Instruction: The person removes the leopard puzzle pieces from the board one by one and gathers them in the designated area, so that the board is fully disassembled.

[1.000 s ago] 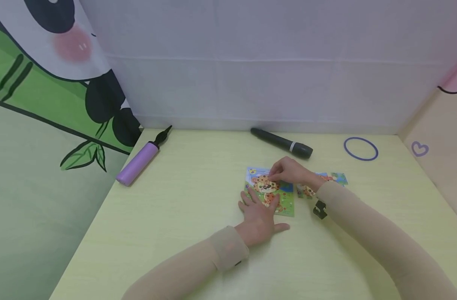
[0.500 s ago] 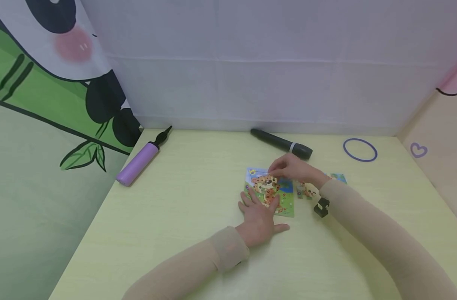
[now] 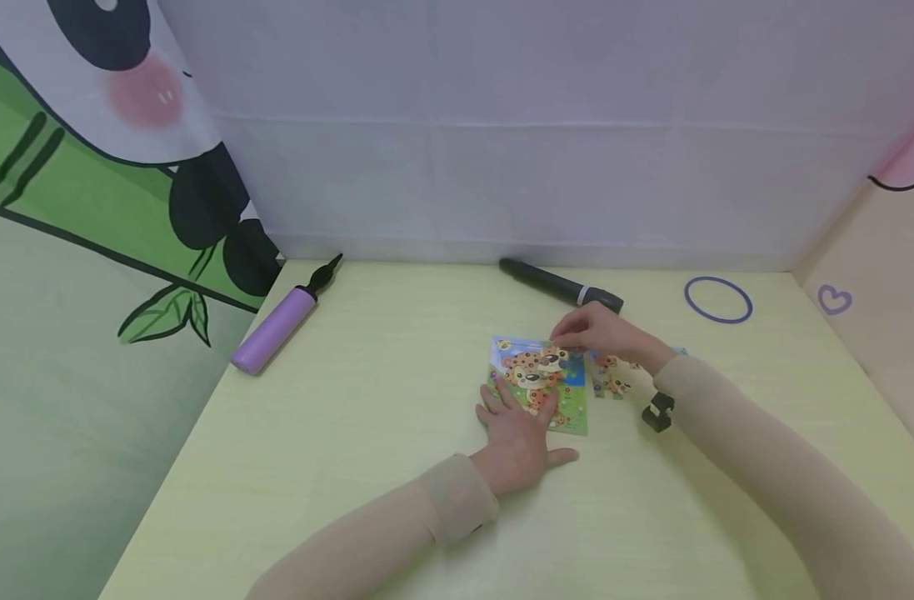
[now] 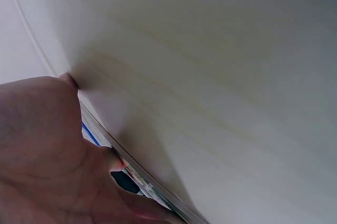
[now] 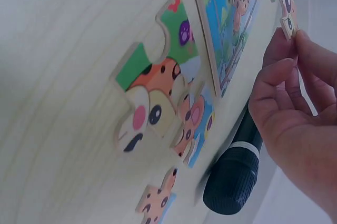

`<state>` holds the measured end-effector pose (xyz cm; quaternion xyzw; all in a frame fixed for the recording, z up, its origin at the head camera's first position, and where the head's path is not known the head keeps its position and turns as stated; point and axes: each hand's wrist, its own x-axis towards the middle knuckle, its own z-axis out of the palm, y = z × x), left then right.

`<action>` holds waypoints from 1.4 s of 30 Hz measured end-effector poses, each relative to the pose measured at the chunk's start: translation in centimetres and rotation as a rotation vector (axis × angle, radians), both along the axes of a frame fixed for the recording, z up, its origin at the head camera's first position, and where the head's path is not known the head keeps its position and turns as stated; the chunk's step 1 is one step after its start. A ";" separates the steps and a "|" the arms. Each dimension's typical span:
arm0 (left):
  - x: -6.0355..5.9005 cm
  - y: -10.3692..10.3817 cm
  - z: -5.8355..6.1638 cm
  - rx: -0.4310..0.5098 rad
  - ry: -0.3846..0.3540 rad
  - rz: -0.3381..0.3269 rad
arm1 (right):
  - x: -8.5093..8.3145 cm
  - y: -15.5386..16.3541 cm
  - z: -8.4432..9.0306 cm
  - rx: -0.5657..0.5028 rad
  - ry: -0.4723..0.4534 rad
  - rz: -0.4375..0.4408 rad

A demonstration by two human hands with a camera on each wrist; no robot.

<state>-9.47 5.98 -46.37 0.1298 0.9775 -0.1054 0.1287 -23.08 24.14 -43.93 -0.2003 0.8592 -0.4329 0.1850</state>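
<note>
Flat rectangular puzzle board (image 3: 539,385) at mid-worktop (image 3: 382,433), printed with a spotted orange leopard on green grass under a blue sky; thin, stiff card with a pale raised rim. Left hand (image 3: 518,435) laid palm-down on its near edge, fingers (image 3: 494,398) straight and spread, pressing it flat. Right hand (image 3: 602,335) over the board's far right corner, fingers (image 5: 284,63) curled and pinching a small puzzle piece (image 5: 287,16), pale with dark spots, just above the board. Loose pieces (image 5: 158,95) just right of the board, lying flat: rounded knobs and notches, glossy print, thick pale edges. Farther back, a black microphone (image 3: 561,287), matte and cylindrical with a silver band; a smooth lilac hand pump (image 3: 275,325) at left; a thin purple ring (image 3: 718,299) at right.
</note>
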 end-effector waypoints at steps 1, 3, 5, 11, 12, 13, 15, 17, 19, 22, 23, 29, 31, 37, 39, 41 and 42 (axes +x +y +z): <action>0.0 0.0 0.0 -0.003 0.000 -0.002 | 0.0 0.2 0.0 0.004 0.002 -0.001; 0.1 -0.1 0.1 -0.009 -0.003 -0.006 | 0.0 0.6 0.1 0.017 0.009 -0.001; 0.1 -0.1 0.1 -0.015 -0.002 -0.013 | 0.1 1.0 0.2 0.017 -0.007 -0.014; 0.2 -0.2 0.1 -0.017 0.011 -0.020 | 0.4 2.7 0.4 0.018 -0.055 -0.048; 0.2 -0.2 0.1 -0.015 0.013 -0.020 | 0.5 3.1 0.4 0.030 -0.052 -0.052; 0.2 -0.2 0.0 -0.014 0.013 -0.022 | 0.5 3.4 0.3 0.038 -0.051 -0.055; 0.2 -0.3 0.0 -0.014 0.016 -0.025 | 0.6 4.1 0.2 0.057 -0.044 -0.058; 0.1 -0.3 -0.1 -0.015 0.014 -0.028 | 0.7 4.8 0.1 0.084 -0.029 -0.060; 0.1 -0.3 -0.1 -0.019 0.012 -0.030 | 0.9 5.5 -0.1 0.103 -0.017 -0.050; 0.1 -0.4 -0.2 -0.019 0.009 -0.031 | 1.3 6.5 -0.2 0.117 -0.021 -0.035; 0.0 -0.4 -0.2 -0.017 0.009 -0.030 | 1.4 6.8 -0.1 0.120 -0.021 -0.029; 0.1 -0.5 -0.2 -0.003 0.014 -0.033 | 2.3 8.6 0.0 0.137 -0.048 -0.021; 0.2 -0.5 -0.2 -0.003 0.022 -0.034 | 2.5 9.2 0.0 0.137 -0.057 -0.025; 0.2 -0.5 -0.3 -0.026 0.036 -0.041 | 3.3 10.5 0.1 0.112 -0.071 -0.030; 0.2 -0.4 -0.3 -0.035 0.039 -0.044 | 3.5 10.8 0.1 0.117 -0.063 -0.031; 0.2 -0.4 -0.4 -0.040 0.042 -0.046 | 3.7 11.1 0.1 0.123 -0.054 -0.037; 0.3 -0.4 -0.4 -0.040 0.042 -0.047 | 3.8 11.2 0.1 0.126 -0.049 -0.041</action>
